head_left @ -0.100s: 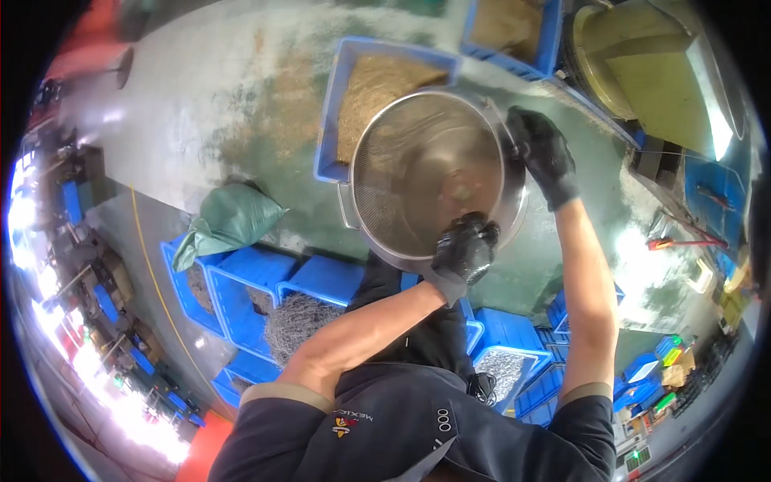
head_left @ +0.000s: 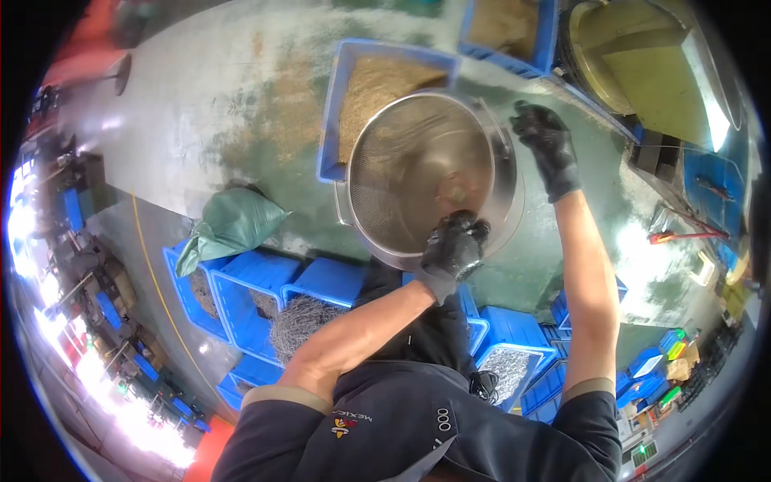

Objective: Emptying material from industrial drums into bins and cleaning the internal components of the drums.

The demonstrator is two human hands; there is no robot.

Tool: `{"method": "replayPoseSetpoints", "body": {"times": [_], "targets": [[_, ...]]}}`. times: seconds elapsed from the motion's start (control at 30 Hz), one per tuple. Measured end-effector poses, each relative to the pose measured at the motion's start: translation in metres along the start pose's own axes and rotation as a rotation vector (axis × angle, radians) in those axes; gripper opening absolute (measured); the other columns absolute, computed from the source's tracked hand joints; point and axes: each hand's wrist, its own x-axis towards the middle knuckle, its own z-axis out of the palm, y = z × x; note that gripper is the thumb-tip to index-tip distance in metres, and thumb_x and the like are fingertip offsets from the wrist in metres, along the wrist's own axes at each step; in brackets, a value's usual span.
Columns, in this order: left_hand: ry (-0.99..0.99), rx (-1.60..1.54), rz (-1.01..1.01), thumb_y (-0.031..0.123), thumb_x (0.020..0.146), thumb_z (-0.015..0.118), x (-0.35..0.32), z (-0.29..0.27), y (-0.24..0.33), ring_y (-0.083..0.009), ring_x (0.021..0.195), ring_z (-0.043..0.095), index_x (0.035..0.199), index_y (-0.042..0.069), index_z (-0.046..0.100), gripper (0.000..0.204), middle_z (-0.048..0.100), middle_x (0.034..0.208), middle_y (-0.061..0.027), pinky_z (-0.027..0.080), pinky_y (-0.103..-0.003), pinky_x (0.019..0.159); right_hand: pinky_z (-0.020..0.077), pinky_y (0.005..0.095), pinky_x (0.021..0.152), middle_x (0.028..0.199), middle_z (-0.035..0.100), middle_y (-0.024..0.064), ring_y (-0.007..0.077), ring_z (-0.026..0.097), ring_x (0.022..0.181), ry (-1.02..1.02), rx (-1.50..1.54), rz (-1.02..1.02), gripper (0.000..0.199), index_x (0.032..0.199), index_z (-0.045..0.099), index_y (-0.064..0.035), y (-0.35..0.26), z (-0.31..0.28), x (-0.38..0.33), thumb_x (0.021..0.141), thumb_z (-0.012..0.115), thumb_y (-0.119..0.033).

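Right hand (head_left: 544, 143), loosely part-open and empty, is just apart from the round metal mesh basket (head_left: 424, 173), which lies to its left. Left hand (head_left: 455, 246) is nearer, curled at the near rim; grip unclear.

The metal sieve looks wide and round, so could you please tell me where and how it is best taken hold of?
Probably by the loop handle on the left of the sieve, approached from the left. That handle stands out from the round body, so it likely offers a narrower, easier hold than the broad curved side.
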Motion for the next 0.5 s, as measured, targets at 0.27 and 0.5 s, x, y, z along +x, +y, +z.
{"method": "replayPoseSetpoints", "body": {"times": [0.27,0.5], "targets": [[0.157,-0.041,-0.047,0.017,0.083,0.049,-0.007,-0.006,-0.025,-0.0267,0.105,0.053,0.103,0.012,0.059,0.022,0.059,0.106,-0.0111,0.044,-0.037,0.091,0.039,0.035,0.098,0.134,0.048,0.0064,0.0217,0.048,0.116,0.245,0.591,0.683,0.065,0.136,0.04,-0.0069,0.177,-0.076,-0.142,0.092,0.04,-0.055],[0.046,-0.56,-0.39,0.016,0.085,0.05,0.029,-0.046,-0.053,-0.0278,0.101,0.055,0.097,0.009,0.063,0.018,0.06,0.103,-0.0155,0.046,-0.04,0.085,0.0338,0.0355,0.102,0.133,0.047,0.0127,0.026,0.043,0.12,0.556,0.173,0.622,0.075,0.131,0.045,-0.0014,0.197,-0.096,-0.157,0.085,0.051,-0.06]]}}
